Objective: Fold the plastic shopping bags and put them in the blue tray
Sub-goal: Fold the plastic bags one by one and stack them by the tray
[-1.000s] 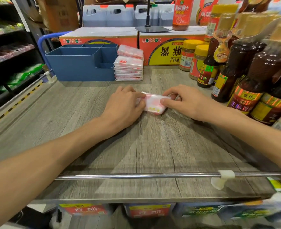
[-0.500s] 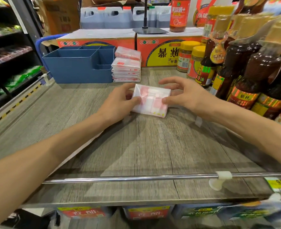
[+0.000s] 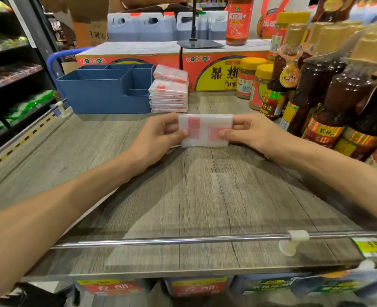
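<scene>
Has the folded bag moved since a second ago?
Yes. The folded bag was pressed flat on the shelf; now both hands hold it lifted and tipped toward the camera, closer to the stack of folded bags beside the blue tray.

You stand at a grey wood-grain counter (image 3: 205, 196) with a chrome rail (image 3: 183, 240) along its near edge. To your left, dark store shelves (image 3: 10, 69) hold packaged goods. On the right, dark sauce bottles (image 3: 338, 103) crowd the counter. Orange cartons (image 3: 216, 69) and grey jugs (image 3: 143, 27) line the far side.
</scene>
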